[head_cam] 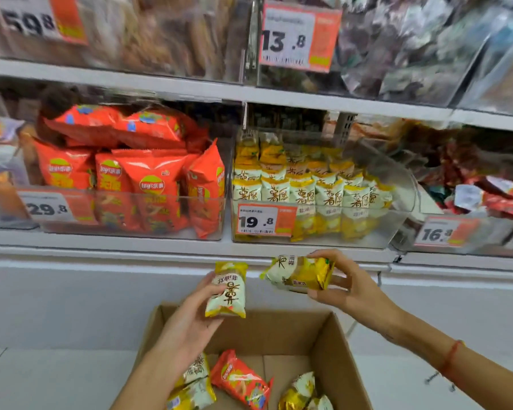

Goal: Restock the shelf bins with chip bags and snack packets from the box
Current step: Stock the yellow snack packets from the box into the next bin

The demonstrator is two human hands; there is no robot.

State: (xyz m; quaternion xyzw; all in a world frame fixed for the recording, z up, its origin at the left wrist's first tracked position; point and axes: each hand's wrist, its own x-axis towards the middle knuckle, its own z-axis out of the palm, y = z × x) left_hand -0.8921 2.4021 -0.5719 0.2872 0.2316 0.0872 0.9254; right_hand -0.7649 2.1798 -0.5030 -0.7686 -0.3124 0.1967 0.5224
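My left hand holds a yellow and white snack packet upright above the cardboard box. My right hand pinches a second yellow and white packet lying sideways, just below the shelf edge. Straight above stands a clear bin with rows of the same yellow packets, price tag 19.8. To its left a clear bin holds red chip bags, tagged 29.8. Inside the box lie one red chip bag and several yellow packets.
A white shelf ledge runs across below the bins. The upper shelf carries clear bins of other snacks with tags 59.8 and 13.8. A bin of red wrapped snacks tagged 16.8 sits at the right. White floor lies either side of the box.
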